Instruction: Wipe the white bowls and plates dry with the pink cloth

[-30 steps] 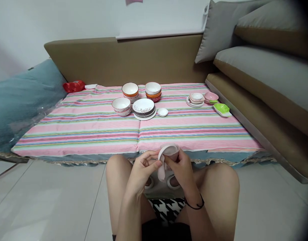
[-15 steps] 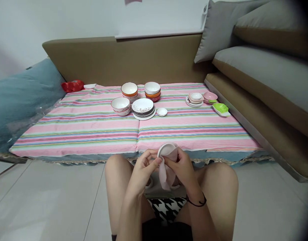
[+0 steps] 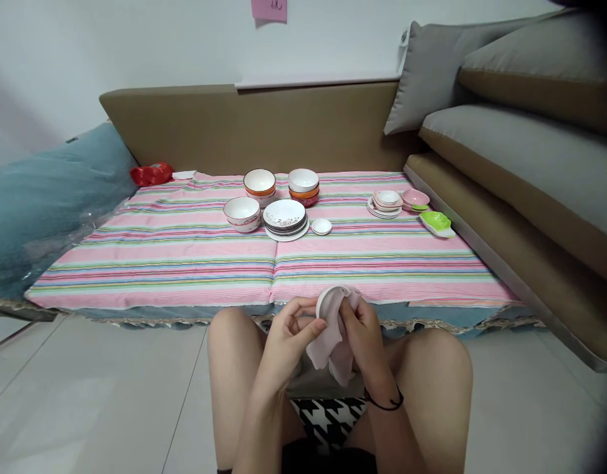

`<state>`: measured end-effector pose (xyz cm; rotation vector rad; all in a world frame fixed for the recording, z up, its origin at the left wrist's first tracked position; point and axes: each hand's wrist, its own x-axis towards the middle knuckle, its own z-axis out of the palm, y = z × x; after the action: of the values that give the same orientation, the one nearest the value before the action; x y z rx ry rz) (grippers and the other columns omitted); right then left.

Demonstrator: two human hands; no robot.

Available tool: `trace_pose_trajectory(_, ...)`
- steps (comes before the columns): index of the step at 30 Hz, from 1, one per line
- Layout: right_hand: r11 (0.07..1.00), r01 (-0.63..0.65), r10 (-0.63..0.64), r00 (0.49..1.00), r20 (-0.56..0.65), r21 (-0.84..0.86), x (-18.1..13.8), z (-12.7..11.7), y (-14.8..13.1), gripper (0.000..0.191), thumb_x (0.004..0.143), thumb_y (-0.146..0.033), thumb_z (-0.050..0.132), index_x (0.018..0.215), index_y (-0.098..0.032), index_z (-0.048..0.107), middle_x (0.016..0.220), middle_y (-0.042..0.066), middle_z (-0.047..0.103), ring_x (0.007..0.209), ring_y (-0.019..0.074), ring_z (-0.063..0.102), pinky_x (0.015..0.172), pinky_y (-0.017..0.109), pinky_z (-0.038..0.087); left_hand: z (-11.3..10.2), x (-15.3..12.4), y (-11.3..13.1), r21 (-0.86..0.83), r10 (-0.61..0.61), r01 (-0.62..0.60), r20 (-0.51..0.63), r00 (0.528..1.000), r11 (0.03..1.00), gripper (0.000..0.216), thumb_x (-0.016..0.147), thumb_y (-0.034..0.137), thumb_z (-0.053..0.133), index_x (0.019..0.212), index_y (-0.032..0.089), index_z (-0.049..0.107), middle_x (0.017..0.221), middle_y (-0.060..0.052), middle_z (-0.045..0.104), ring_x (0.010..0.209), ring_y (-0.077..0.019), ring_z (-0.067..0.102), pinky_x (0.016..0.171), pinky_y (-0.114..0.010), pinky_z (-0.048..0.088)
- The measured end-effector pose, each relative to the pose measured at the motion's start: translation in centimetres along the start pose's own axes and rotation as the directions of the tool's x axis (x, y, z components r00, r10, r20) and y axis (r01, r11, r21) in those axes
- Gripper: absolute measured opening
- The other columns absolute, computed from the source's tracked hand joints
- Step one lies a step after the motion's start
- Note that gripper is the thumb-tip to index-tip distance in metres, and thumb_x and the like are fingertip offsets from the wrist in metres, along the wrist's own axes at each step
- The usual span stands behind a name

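Note:
Between my knees, my left hand (image 3: 296, 326) grips the left rim of a small white dish (image 3: 322, 304), thumb on the near side and fingers behind. My right hand (image 3: 365, 332) pinches a pale pink cloth (image 3: 333, 336) and presses it against the dish's right side and inner face. The cloth hangs down below the dish and hides much of it. Beyond my hands, a small white saucer (image 3: 322, 226) lies on the striped cloth, beside a stack of plates (image 3: 284, 214).
Bowls stand stacked at the back, one white bowl (image 3: 242, 212) left of the plates. To the right are small dishes (image 3: 385, 201), a pink bowl (image 3: 415, 198) and a green leaf-shaped dish (image 3: 436, 222). A red bundle (image 3: 152, 174) lies far left. Grey cushions (image 3: 511, 145) line the right side.
My right hand has shifted the cloth up over the dish's rim, and more of it now hangs in front. The left hand keeps its hold. The view has tilted slightly upward.

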<state>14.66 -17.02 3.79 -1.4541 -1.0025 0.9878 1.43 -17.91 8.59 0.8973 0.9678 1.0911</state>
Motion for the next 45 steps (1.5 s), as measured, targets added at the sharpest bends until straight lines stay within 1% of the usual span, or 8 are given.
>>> trace_pose_trajectory(7,0.995,0.042,-0.057,0.984,0.170,0.092,0.06,-0.53,-0.26,0.028,0.083,-0.047,0.052,0.076,-0.020,0.053,0.066,-0.002,0.051,0.058,0.0127,0.044,0.049,0.022,0.037,-0.06,-0.06,0.44,0.054,0.021,-0.016,-0.093,0.995,0.998,0.033,0.065,0.028,0.078,0.093,0.016,0.067,0.079,-0.002,0.065,0.059,-0.0091,0.055,0.056,-0.020,0.046)
trace_pose_trajectory(11,0.995,0.046,-0.065,0.970,0.235,0.086,0.13,-0.84,-0.28,0.020,0.081,-0.039,0.056,0.087,-0.019,0.056,0.075,0.000,0.058,0.066,0.0150,0.051,0.057,0.025,0.044,-0.15,-0.03,0.58,0.065,0.015,-0.011,-0.066,0.998,0.998,0.034,0.066,0.029,0.078,0.096,0.016,0.067,0.083,-0.004,0.067,0.060,-0.0116,0.059,0.055,-0.021,0.047)
trace_pose_trajectory(21,0.999,0.023,-0.021,0.995,0.096,-0.026,-0.27,-0.17,-0.76,0.035,0.066,-0.044,0.069,0.087,-0.018,0.058,0.074,0.002,0.063,0.063,0.0160,0.053,0.055,0.025,0.043,-0.43,0.42,0.36,0.050,0.063,-0.063,0.000,0.998,0.997,0.026,0.068,0.026,0.076,0.092,0.018,0.071,0.083,-0.004,0.069,0.064,-0.0122,0.059,0.058,-0.021,0.047)
trace_pose_trajectory(26,0.994,0.083,-0.087,0.995,-0.049,-0.071,-0.33,0.04,-0.54,0.026,0.068,-0.041,0.065,0.076,-0.017,0.058,0.065,-0.001,0.057,0.059,0.0137,0.048,0.054,0.024,0.040,-0.47,0.49,-0.08,0.026,0.018,-0.018,0.005,1.000,1.000,0.027,0.064,0.022,0.079,0.090,0.018,0.072,0.084,-0.004,0.070,0.064,-0.0130,0.061,0.058,-0.021,0.048)
trace_pose_trajectory(30,0.999,0.034,-0.034,0.995,-0.097,-0.011,-0.33,0.04,-0.57,0.029,0.071,-0.044,0.060,0.065,-0.017,0.051,0.058,-0.003,0.048,0.055,0.0117,0.041,0.050,0.023,0.035,-0.30,0.59,-0.27,-0.015,0.014,-0.013,0.025,1.000,1.000,0.026,0.062,0.019,0.079,0.087,0.018,0.073,0.079,-0.004,0.071,0.066,-0.0138,0.063,0.058,-0.020,0.048)
trace_pose_trajectory(35,1.000,0.019,-0.016,0.992,-0.127,0.024,-0.44,-0.06,-0.29,0.035,0.076,-0.046,0.055,0.058,-0.020,0.039,0.055,-0.005,0.035,0.051,0.0094,0.032,0.045,0.022,0.029,-0.11,0.62,-0.30,-0.026,-0.008,0.008,0.016,1.000,1.000,0.027,0.061,0.019,0.079,0.087,0.017,0.072,0.076,-0.003,0.070,0.059,-0.0106,0.059,0.054,-0.019,0.045)
trace_pose_trajectory(40,0.998,-0.025,0.030,0.996,-0.089,0.054,-0.28,-0.29,-0.07,0.032,0.074,-0.047,0.058,0.064,-0.019,0.046,0.060,-0.002,0.046,0.055,0.0114,0.041,0.049,0.023,0.035,0.21,0.49,-0.33,0.003,-0.049,0.049,0.023,0.999,0.999,0.027,0.063,0.019,0.078,0.089,0.016,0.071,0.081,-0.004,0.070,0.058,-0.0091,0.057,0.054,-0.019,0.045)
trace_pose_trajectory(45,0.998,-0.053,0.054,0.998,-0.022,0.019,-0.27,-0.37,-0.69,0.037,0.065,-0.049,0.070,0.077,-0.017,0.055,0.070,0.001,0.059,0.063,0.0156,0.051,0.054,0.025,0.041,0.30,0.42,-0.30,0.056,0.002,0.000,-0.029,1.000,0.998,0.025,0.065,0.021,0.078,0.088,0.015,0.070,0.078,-0.003,0.069,0.062,-0.0107,0.059,0.056,-0.019,0.046)
